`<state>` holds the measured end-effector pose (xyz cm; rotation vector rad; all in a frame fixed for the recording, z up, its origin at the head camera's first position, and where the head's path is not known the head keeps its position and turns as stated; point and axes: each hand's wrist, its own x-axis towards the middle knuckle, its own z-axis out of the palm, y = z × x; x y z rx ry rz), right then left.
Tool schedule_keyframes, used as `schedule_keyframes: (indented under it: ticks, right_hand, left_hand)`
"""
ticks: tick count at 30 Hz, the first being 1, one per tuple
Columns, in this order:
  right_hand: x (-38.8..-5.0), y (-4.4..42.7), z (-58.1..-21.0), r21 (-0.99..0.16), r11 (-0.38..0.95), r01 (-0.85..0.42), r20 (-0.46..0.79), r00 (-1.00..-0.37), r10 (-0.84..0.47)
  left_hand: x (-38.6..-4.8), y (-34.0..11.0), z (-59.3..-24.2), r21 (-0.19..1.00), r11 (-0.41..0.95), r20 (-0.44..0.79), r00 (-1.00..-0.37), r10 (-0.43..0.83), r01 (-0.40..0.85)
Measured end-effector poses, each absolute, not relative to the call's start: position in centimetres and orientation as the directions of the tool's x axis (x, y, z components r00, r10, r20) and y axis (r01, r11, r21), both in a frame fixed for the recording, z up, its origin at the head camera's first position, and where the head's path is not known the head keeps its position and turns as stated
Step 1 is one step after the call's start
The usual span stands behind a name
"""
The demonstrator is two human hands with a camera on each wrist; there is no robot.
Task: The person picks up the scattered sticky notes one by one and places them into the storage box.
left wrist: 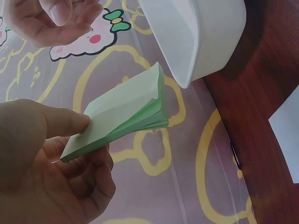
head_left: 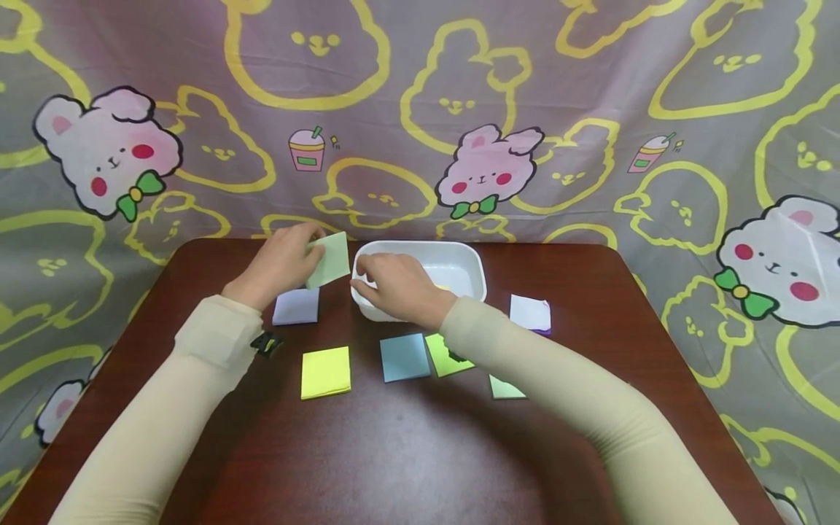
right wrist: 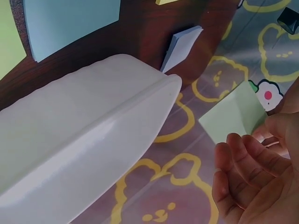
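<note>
A pale green sticky note pad (head_left: 330,260) is raised above the table's back left, pinched between the thumb and fingers of my left hand (head_left: 278,262). In the left wrist view, the sheets of that pad (left wrist: 124,107) fan apart slightly at one corner. My right hand (head_left: 407,284) hovers over the left part of a white plastic tub (head_left: 453,255), its fingers loosely bent and holding nothing. In the right wrist view, the right hand's fingers (right wrist: 250,165) face the pad, apart from it. Something yellow (head_left: 443,287) lies in the tub, mostly hidden by the right hand.
More pads lie on the brown table (head_left: 394,459): lavender (head_left: 295,308), yellow (head_left: 326,372), blue (head_left: 405,357), lime green (head_left: 446,355), light green (head_left: 507,387) partly behind the right sleeve, and a white-topped one (head_left: 530,312). A patterned curtain (head_left: 394,131) hangs behind the table.
</note>
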<state>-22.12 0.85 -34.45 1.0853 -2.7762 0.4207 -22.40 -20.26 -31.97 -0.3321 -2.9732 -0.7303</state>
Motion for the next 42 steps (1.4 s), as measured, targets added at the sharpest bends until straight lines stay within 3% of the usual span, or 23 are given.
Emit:
schedule_keyframes:
  ticks: [42]
  right_hand:
    - [-22.2,2.3,-34.8,-0.217,0.705,-0.675,0.24,-0.737,-0.632]
  left_hand:
    - [-22.5,-17.9,-33.2,0.477,0.843,0.097,-0.968,0.23,0.248]
